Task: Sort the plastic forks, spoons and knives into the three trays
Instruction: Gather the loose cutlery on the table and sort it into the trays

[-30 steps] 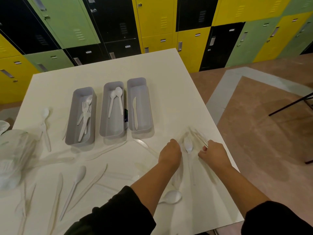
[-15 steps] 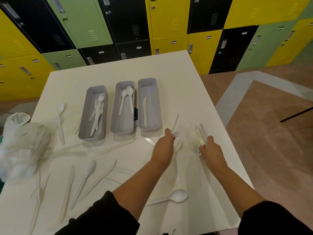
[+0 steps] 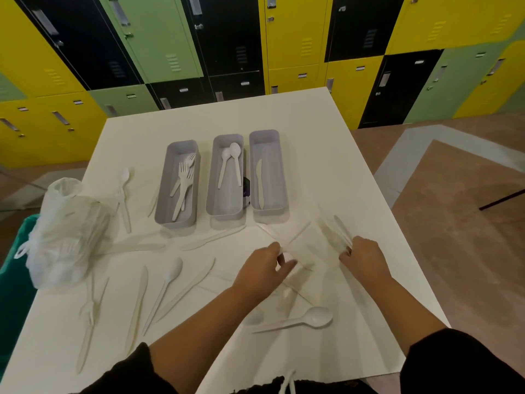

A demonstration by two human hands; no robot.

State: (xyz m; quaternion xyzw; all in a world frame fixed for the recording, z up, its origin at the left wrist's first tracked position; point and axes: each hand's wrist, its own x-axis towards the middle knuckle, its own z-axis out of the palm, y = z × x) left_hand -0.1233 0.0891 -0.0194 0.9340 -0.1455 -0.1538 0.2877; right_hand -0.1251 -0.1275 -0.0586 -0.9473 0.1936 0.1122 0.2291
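Three grey trays stand side by side on the white table (image 3: 326, 155). The left tray (image 3: 170, 206) holds forks, the middle tray (image 3: 224, 203) two spoons, the right tray (image 3: 274, 191) one knife. My right hand (image 3: 366, 258) grips a blurred bundle of white cutlery (image 3: 333, 228) that fans up and to the left. My left hand (image 3: 264, 270), just in front of the trays, pinches a thin white piece (image 3: 298, 237); I cannot tell which kind. Loose pieces lie around, among them a spoon (image 3: 315, 318) by my forearms, another spoon (image 3: 172, 275) and a knife (image 3: 139, 302).
A crumpled clear plastic bag (image 3: 65, 231) sits at the table's left edge, above something green (image 3: 14, 280). Yellow, green and black lockers (image 3: 295, 38) stand behind the table. The table's right edge runs close beside my right hand, with brown floor (image 3: 454, 237) beyond.
My left hand has drawn back toward me from the tray fronts, with the thin piece still in it. My right hand keeps its bundle and has barely shifted. The view has tilted up.
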